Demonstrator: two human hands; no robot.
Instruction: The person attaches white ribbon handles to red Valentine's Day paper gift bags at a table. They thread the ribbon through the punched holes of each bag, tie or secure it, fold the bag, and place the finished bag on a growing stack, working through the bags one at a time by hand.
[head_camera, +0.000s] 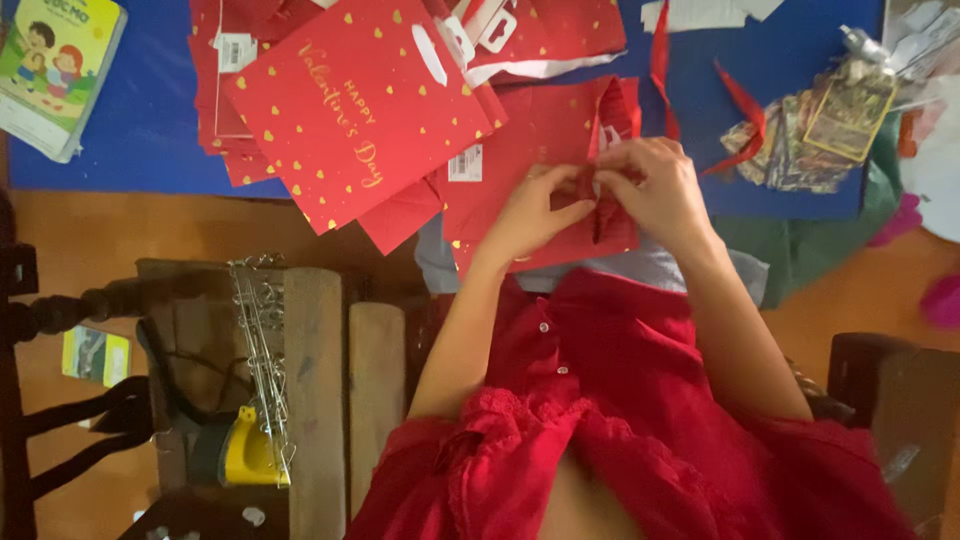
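- Left hand (530, 212) & right hand (655, 190) meet at the near edge of the blue mat (130, 130), fingertips of both pinched together on a small dark-red ribbon piece (590, 185).
- Ribbon piece: deep red, narrow, bunched/folded between the thumbs & forefingers; a crinkled strip of it hangs down below the hands. Exact shape hidden by fingers.
- Both hands: fingers curled in tight, nearly closed, gripping the ribbon; nothing else in either.
- Under the hands lies a flat red paper bag (545, 130), tiny gold hearts, white tag w/ barcode on it, overhanging the mat's near edge.
- Just left of that, a bigger red gift bag (350, 110) w/ gold hearts, gold script & white die-cut handle, tilted, on top of a stack of more red bags.
- Loose red ribbon strips (745, 105) near the mat's right side, next to a shiny foil wrapper pile (815, 135) at the right corner.
- Children's picture book (55, 65) at the mat's far-left corner.
- Off the mat, lower left: wooden bench (315, 380) w/ metal wire bundle (260, 330) & yellow tape dispenser (245, 450).
- Person wears a red shirt (620, 420).
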